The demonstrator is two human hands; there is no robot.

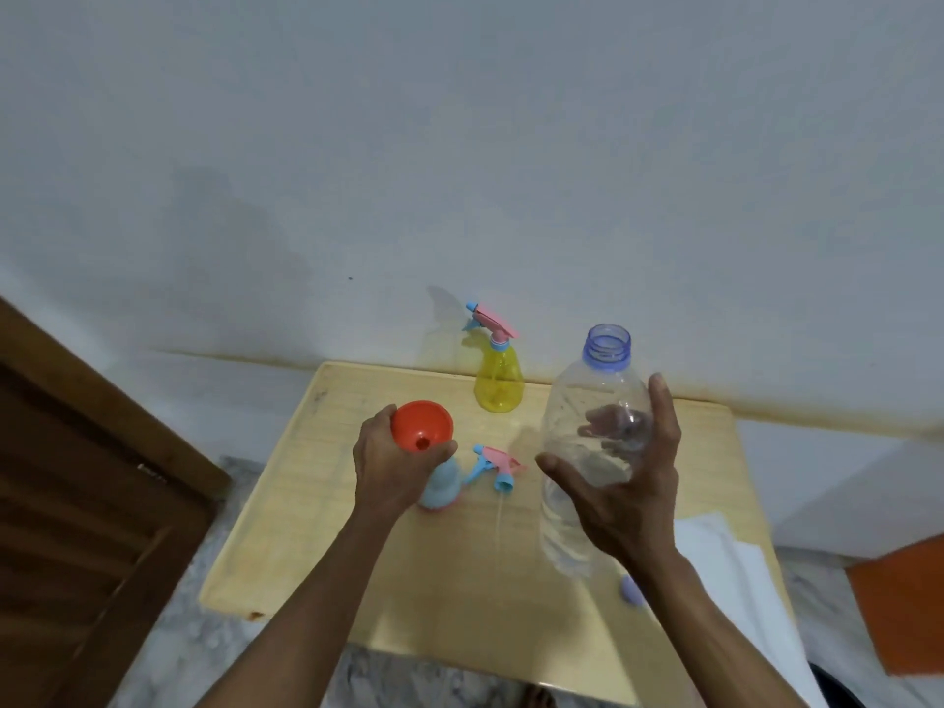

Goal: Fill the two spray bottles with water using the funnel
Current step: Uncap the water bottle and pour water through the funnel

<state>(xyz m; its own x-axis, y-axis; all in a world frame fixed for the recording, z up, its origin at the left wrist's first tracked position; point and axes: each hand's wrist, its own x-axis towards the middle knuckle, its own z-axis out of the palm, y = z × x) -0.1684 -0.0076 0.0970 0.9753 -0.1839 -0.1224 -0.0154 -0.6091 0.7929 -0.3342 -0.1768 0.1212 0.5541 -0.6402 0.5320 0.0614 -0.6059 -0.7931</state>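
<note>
Left hand (396,465) grips orange funnel (422,427) atop blue bottle (440,487); right hand (631,482) clasps water bottle (587,452).

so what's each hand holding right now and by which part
The right hand grips the clear water bottle around its middle. The left hand holds the orange funnel seated on the blue spray bottle, around the neck.

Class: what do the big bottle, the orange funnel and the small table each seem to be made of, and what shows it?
Big bottle: clear, thin plastic; the fingers show through its wall. Orange funnel: opaque, smooth, slightly glossy plastic, evenly coloured. Small table: pale wood or wood-look laminate; faint grain lines, rounded corners. Which one cannot be told.
</note>
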